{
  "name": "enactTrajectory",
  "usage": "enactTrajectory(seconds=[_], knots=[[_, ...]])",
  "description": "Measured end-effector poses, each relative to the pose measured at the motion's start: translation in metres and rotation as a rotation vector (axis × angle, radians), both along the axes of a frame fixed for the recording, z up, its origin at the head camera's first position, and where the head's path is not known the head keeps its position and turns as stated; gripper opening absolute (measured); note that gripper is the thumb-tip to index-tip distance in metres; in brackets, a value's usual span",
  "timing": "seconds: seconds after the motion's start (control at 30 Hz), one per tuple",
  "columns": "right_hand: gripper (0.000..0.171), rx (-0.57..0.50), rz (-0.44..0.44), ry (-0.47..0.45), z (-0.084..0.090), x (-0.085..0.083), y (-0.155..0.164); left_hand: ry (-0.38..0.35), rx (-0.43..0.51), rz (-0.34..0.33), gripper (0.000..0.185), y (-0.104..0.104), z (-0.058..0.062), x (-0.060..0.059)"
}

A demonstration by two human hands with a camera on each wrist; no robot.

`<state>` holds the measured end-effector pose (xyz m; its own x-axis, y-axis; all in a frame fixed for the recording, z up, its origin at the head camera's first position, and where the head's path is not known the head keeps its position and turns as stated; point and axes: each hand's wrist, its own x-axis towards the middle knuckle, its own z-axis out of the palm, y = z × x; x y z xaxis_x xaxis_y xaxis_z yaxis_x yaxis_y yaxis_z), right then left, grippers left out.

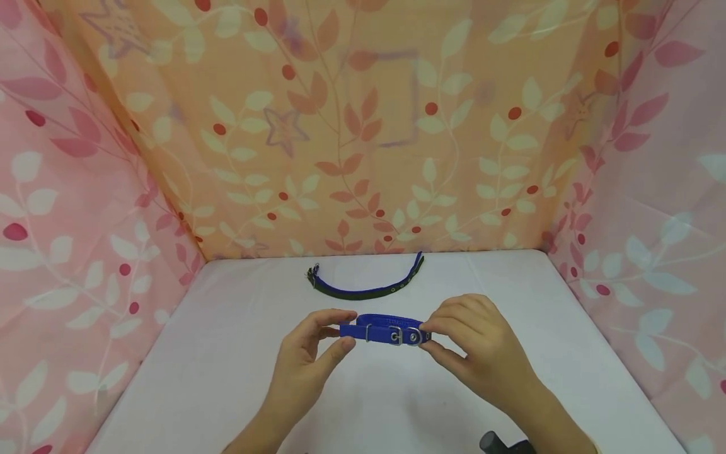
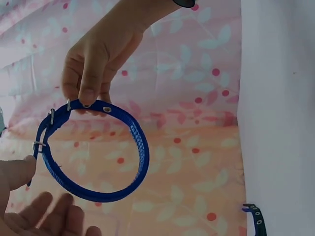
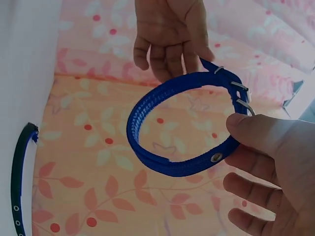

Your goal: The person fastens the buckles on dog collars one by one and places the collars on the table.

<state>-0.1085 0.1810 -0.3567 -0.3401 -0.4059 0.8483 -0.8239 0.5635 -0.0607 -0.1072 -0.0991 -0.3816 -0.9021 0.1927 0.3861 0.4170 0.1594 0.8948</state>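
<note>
A blue collar (image 1: 381, 334), its strap passed through a metal buckle (image 1: 396, 335) to make a loop, is up in front of me over the table. My right hand (image 1: 479, 340) pinches it between thumb and fingers beside the D-ring (image 1: 415, 337) and an eyelet (image 3: 216, 157). My left hand (image 1: 309, 353) is at the opposite side, where the strap's free end (image 3: 209, 64) sticks out past a metal keeper (image 3: 219, 70). The left thumb (image 2: 19, 173) touches that end, while the other left fingers (image 2: 42, 211) spread apart from it.
A second collar (image 1: 363, 294), dark green outside and blue inside with eyelets, lies curved on the white table (image 1: 238, 353) beyond my hands. Patterned cloth walls (image 1: 363, 126) stand at the back and both sides. A dark cylindrical object (image 1: 492, 442) shows by my right wrist.
</note>
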Motion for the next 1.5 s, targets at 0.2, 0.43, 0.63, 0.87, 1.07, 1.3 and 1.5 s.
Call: enactTrajectory(seconds=[0.2,0.43,0.63,0.87,1.07,1.3,1.5], knots=[[0.029,-0.021,0.046,0.139,0.008,0.001,-0.004,-0.126,-0.086,-0.039,0.043,0.0,0.001,-0.002],[0.028,-0.038,0.102,0.192,0.013,0.003,-0.007,-0.033,-0.066,-0.131,0.048,-0.002,0.0,0.0],[0.032,-0.018,0.071,0.111,0.007,0.002,-0.002,0.018,-0.071,-0.156,0.053,-0.003,0.0,0.0],[0.054,-0.045,-0.087,-0.111,-0.004,0.002,0.007,0.017,-0.082,-0.168,0.059,-0.005,0.004,0.001],[0.058,-0.093,-0.103,-0.433,-0.005,0.004,0.01,0.045,-0.076,-0.18,0.063,-0.006,0.006,0.001],[0.063,-0.214,-0.075,-0.648,-0.006,0.004,0.009,0.066,-0.056,-0.186,0.066,-0.007,0.007,0.002],[0.054,-0.329,0.052,-0.784,-0.008,0.001,0.009,0.083,-0.023,-0.18,0.064,-0.008,0.008,-0.001]])
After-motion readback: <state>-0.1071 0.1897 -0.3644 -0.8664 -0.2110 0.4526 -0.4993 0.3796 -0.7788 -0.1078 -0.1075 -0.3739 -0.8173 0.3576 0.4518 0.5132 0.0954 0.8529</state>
